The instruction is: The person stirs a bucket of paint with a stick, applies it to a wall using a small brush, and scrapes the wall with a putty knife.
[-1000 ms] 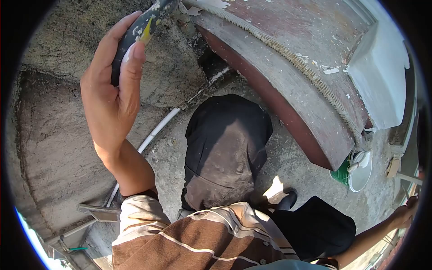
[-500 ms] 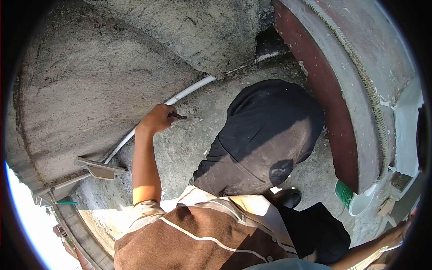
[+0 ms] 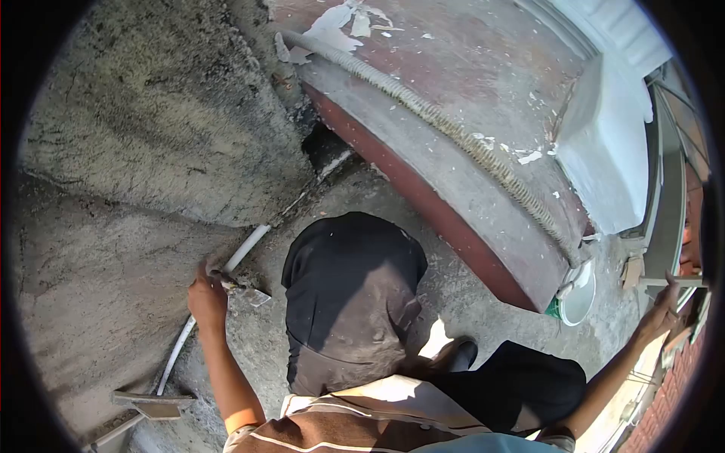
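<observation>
White pipe [image 3: 248, 249] runs along the foot of the rough wall [image 3: 113, 272] on my left, and beside it I have the left hand [image 3: 208, 298] closed around the dark handle of a trowel [image 3: 255, 296]. The fingers are curled in, with the back of the hand towards my view. The trowel's flat, pale-smeared blade points right, low over the grey concrete floor [image 3: 264, 340], between the pipe and the dark-trousered knee [image 3: 355, 294]; I cannot tell whether it touches the floor.

Far out on the right side of my view, the right hand [image 3: 658, 313] is partly open with its fingers raised, at a pale bar [image 3: 683, 281]. At this angle I cannot tell whether it grips the bar or only rests against it.

Ahead of the knee, a curved step [image 3: 445, 196] with a dark red side sweeps down to the right. A ribbed hose [image 3: 453, 132] lies along its top, among pale flakes. A white block [image 3: 608, 143] stands at the step's far right, and a green and white bucket [image 3: 578, 302] sits on the floor by its lower end. Down at my lower left, I see a flat board with a block under it [image 3: 155, 404], near the lower part of the pipe
</observation>
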A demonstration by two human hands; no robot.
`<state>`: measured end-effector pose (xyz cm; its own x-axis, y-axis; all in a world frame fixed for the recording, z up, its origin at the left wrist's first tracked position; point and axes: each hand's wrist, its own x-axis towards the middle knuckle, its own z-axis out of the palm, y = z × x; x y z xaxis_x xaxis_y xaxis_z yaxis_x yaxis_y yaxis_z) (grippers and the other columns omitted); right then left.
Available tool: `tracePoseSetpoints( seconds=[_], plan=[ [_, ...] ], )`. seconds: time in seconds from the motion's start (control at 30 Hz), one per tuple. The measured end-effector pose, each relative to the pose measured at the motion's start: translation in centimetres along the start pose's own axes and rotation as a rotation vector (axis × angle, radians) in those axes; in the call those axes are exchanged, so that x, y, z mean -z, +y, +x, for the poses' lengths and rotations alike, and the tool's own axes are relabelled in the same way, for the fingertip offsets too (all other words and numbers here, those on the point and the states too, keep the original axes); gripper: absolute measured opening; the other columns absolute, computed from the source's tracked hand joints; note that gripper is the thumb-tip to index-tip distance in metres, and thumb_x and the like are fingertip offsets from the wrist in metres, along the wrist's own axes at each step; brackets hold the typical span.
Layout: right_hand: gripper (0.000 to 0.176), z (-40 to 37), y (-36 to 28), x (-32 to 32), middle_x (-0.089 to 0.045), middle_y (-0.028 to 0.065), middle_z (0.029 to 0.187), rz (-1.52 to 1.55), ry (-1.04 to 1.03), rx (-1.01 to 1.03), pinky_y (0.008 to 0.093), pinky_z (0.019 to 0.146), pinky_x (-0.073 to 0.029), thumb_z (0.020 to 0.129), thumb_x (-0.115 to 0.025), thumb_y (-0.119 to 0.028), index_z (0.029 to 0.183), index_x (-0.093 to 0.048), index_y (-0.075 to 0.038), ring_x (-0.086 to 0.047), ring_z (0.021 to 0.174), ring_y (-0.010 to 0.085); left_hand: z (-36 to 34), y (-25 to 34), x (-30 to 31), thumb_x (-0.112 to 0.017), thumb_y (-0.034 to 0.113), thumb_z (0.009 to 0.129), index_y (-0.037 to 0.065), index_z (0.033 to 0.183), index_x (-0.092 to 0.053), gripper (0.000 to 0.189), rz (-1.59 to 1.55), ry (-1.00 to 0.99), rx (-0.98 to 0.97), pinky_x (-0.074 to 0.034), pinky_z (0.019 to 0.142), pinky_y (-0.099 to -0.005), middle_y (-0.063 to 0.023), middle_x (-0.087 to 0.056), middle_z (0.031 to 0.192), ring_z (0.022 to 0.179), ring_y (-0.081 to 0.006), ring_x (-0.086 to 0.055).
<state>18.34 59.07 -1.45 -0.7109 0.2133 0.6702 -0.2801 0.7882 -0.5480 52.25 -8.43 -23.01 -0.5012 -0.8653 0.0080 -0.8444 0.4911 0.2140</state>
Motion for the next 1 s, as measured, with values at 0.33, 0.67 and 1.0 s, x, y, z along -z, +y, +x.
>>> tracePoseSetpoints(
  seconds=[0.33, 0.67, 1.0],
  plan=[
    [0.047, -1.4, -2.4, -1.6, -0.028, -0.0077, 0.057, 0.017, -0.067, 0.111, 0.0238, 0.050, -0.015, 0.099, -0.043, -0.034, 0.094, -0.068, 0.006, -0.023, 0.053, 0.0028, 0.3, 16.9, 6.9, -0.063, 0.004, 0.086, 0.004, 0.064, -0.044, 0.028, -0.972, 0.336, -0.664, -0.027, 0.051, -0.0229, -0.0013, -0.045, 0.062, 0.056, -0.0076, -0.038],
    [0.046, -1.6, -1.2, -2.0, -0.028, -0.0084, 0.057, -0.088, -0.248, 0.018, 0.0268, 0.050, -0.014, 0.097, -0.045, -0.037, 0.088, -0.067, 0.002, -0.024, 0.053, 0.0038, 0.1, 27.2, 12.9, -0.072, 0.003, 0.068, 0.003, 0.078, -0.064, 0.012, -1.346, -0.200, -1.438, -0.044, 0.059, -0.0316, -0.0043, -0.061, 0.063, 0.063, -0.0214, -0.061],
    [0.049, -1.8, -1.8, -3.1, -0.027, -0.0076, 0.057, -0.187, -0.312, -0.024, 0.0268, 0.050, -0.015, 0.097, -0.043, -0.044, 0.097, -0.066, 0.000, -0.024, 0.053, 0.0053, -0.3, 27.5, 11.2, -0.069, 0.011, 0.076, 0.005, 0.077, -0.057, 0.014, -0.973, -0.354, -1.541, -0.040, 0.066, -0.0335, -0.0050, -0.052, 0.068, 0.069, -0.0234, -0.053]
  ],
)
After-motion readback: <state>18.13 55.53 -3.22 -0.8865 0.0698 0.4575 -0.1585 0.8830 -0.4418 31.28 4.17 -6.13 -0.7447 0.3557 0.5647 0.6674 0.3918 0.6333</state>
